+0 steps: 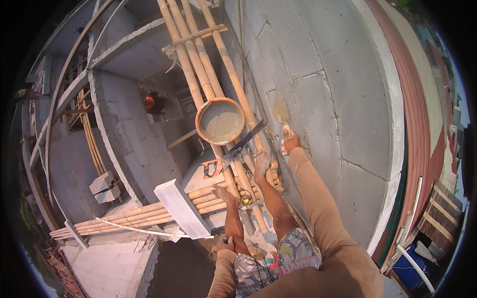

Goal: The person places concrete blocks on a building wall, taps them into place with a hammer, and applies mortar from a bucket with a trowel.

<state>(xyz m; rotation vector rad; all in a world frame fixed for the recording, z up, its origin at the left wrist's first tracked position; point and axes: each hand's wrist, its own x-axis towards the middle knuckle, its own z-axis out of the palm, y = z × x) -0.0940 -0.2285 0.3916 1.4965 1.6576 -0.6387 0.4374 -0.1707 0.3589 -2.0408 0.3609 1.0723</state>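
Note:
My right hand (pixel 291 141) grips the handle of a trowel (pixel 280 109), its mortar-coated blade against the grey block wall (pixel 318 119). Low down by my knee, my left hand (pixel 226 245) has its fingers curled; whatever they may hold is hidden. An orange-rimmed tub (pixel 199 117) of wet grey mortar rests on the bamboo poles ahead of my bare feet. Between tub and feet lies a handsaw (pixel 243 145) with an orange and black handle. A small yellow and black tape measure (pixel 247 199) sits between my feet.
I am on bamboo scaffold poles (pixel 198 54) running alongside the wall, with gaps and a drop beneath. A pale block (pixel 183 208) stands across bundled poles (pixel 124 217) at left. Unfinished block walls (pixel 134 114) lie beyond. Past the wall is a reddish metal roof (pixel 412 99).

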